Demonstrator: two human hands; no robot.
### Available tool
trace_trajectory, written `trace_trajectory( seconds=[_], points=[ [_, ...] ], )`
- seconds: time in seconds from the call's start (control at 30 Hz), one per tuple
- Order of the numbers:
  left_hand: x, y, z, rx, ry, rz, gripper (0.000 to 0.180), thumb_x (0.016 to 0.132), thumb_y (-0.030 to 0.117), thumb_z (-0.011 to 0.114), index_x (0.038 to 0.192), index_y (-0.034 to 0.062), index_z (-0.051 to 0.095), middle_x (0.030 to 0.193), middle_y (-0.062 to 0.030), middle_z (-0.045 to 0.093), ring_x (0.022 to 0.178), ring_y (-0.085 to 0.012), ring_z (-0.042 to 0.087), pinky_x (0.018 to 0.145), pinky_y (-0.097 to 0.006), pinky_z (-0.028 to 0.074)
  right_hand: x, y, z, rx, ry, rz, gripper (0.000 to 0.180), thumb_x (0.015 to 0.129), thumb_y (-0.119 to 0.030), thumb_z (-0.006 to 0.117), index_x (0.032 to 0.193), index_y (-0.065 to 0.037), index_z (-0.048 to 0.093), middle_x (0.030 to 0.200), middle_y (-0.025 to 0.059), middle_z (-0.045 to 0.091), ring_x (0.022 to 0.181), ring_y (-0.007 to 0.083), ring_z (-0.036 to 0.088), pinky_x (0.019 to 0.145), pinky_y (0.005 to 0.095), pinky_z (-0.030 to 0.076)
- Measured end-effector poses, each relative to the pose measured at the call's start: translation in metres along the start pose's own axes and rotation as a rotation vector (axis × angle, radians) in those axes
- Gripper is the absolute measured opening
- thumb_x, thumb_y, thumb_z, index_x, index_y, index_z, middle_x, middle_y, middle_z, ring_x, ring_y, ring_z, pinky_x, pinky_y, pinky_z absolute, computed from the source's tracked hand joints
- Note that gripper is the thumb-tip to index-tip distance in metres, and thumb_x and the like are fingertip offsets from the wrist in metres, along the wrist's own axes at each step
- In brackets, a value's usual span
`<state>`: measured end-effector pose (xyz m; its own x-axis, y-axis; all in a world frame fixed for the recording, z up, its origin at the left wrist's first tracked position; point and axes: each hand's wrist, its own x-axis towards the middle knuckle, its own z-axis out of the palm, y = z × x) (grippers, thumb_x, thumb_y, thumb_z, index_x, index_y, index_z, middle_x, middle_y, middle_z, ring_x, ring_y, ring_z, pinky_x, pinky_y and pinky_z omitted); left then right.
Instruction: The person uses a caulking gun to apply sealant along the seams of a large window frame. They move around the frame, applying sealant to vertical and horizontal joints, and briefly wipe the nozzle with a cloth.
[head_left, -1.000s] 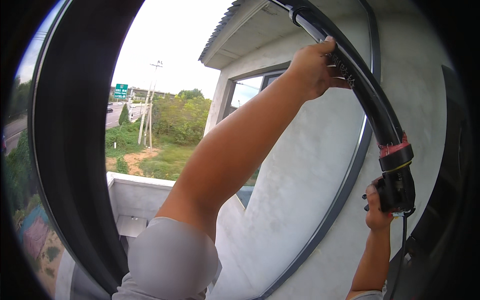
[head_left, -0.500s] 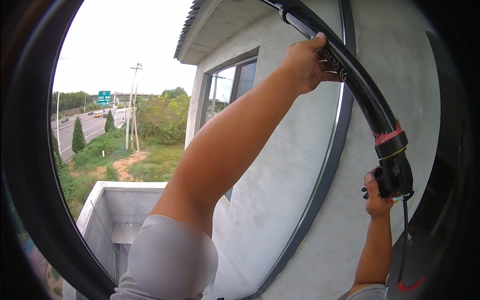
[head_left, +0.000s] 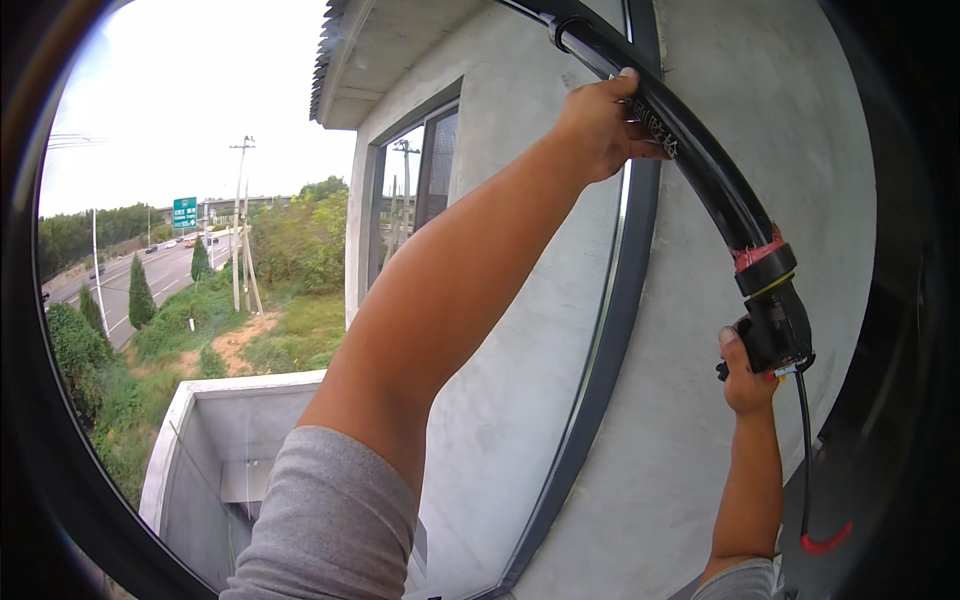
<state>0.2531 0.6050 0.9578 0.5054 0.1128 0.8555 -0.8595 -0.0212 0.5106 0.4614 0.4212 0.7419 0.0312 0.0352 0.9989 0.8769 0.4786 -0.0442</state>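
Tube (head_left: 700, 160) lower now — both hands on

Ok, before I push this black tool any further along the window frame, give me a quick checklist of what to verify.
1. Left hand gripping the black tube: ok, fingers wrapped around it.
2. Right hand on the tool body: ok, closed around its lower end.
3. Thin cable hanging free: ok, it drops straight beside the right forearm.
4. Tool tip touching the dark frame: cannot tell, the tip runs out of view at the top.
5. Footing: cannot tell, not in view.
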Motion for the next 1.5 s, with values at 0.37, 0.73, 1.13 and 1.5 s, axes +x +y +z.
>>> trace_trajectory(
  seconds=[0.37,0.73,1.13,1.5],
  points=[
    [0.047,-0.062,-0.011,-0.038,0.049,-0.011,0.037,0.109,0.029,0.045,0.114,-0.0057,0.056,0.102,-0.0215,0.064,0.094,-0.041,0.069,0.089,-0.062,0.058,0.002,0.05,-0.013,0.012,0.075,0.07,0.025,0.09,-0.007,0.071,0.111,-0.004,0.056,0.079,0.0002,0.058,0.065,0.0072,0.055,0.057,0.0249,0.045],
    [0.086,-0.108,-0.019,-0.072,0.034,-0.037,0.036,0.108,0.028,0.047,0.114,-0.0071,0.054,0.1,-0.0225,0.065,0.089,-0.0428,0.071,0.081,-0.063,0.062,0.001,0.077,-0.03,-0.027,0.044,0.107,0.026,0.089,-0.005,0.074,0.111,-0.002,0.059,0.078,-0.0028,0.058,0.066,0.0056,0.054,0.06,0.024,0.046],
    [0.108,-0.134,-0.02,-0.072,0.08,-0.071,0.036,0.108,0.026,0.047,0.115,-0.0093,0.052,0.102,-0.0258,0.065,0.092,-0.0453,0.07,0.078,-0.063,0.063,0.001,0.08,-0.033,-0.115,0.066,0.215,0.022,0.089,-0.011,0.075,0.104,-0.004,0.062,0.078,-0.0022,0.062,0.07,0.0082,0.058,0.064,0.0258,0.047],
    [0.107,-0.128,-0.014,0.034,0.126,-0.067,0.036,0.106,0.025,0.051,0.113,-0.0101,0.052,0.096,-0.0242,0.067,0.087,-0.0437,0.072,0.075,-0.06,0.064,0.009,0.048,-0.021,0.896,-0.271,0.205,0.088,0.096,-0.046,0.066,0.157,0.002,0.026,0.071,0.0023,0.051,0.054,0.0131,0.055,0.049,0.028,0.048]
  ],
)
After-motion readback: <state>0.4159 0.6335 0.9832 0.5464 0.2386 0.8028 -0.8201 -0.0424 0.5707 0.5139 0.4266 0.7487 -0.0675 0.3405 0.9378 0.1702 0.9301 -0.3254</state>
